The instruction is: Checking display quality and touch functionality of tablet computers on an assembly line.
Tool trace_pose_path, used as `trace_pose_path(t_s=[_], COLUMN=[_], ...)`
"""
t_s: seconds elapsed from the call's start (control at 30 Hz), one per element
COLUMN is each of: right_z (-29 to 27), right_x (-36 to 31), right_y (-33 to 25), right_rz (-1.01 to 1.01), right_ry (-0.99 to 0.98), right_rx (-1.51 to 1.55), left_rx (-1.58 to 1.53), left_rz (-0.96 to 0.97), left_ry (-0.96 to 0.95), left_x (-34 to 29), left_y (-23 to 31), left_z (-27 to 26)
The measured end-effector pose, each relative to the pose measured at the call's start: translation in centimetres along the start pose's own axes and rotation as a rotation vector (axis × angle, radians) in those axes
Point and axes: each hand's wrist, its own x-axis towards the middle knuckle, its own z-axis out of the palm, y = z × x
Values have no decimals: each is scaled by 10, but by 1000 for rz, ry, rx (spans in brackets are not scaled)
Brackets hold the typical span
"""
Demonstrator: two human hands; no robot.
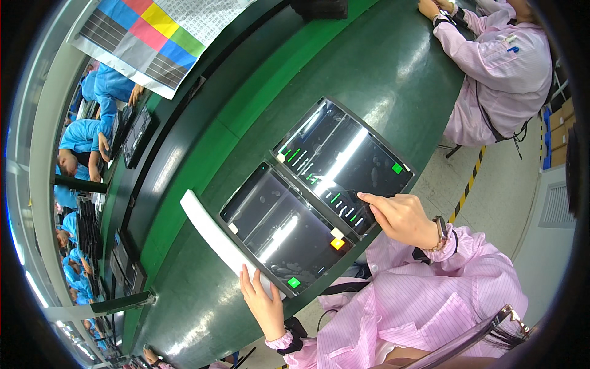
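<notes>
Two dark-screened tablets lie side by side on the green table, turned at a slant. My right hand (405, 218) is over the right tablet (344, 154), its index finger stretched out and the tip at the glass; the other fingers are curled with nothing seen in them. Lines of green and white text and a green square show on that screen. My left hand (263, 301) rests with extended fingers on the lower end of a long white strip (215, 230). This strip runs along the left side of the left tablet (283, 227), which bears a yellow and a green square.
The green table (221, 178) curves beside a dark conveyor-like track (163, 166). A sheet with coloured blocks (153, 31) hangs at the upper left. Co-workers in blue (83, 135) are beyond the track; another in pink (504, 67) sits at the far right. Black devices (136, 138) lie across the track.
</notes>
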Motion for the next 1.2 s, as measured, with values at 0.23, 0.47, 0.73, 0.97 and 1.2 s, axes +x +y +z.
trace_pose_path(t_s=[0.23, 0.47, 0.73, 0.97, 1.2], right_z=[0, -2, -5, -5, -7], right_x=[1, 9, 19, 17, 17], right_y=[2, 2, 4, 7, 8], right_rz=[5, -17, -32, -2, 7], right_ry=[6, 30, 71, 56, 55], right_rx=[19, 20, -4, -4, -2], left_rx=[-3, 7, 4, 3, 8], left_rz=[-5, -3, -4, -4, -9], left_ry=[0, -2, -5, -11, -21], left_x=[0, 1, 0, 1, 2], left_y=[2, 3, 2, 3, 4], left_z=[-1, -2, -1, -3, -3])
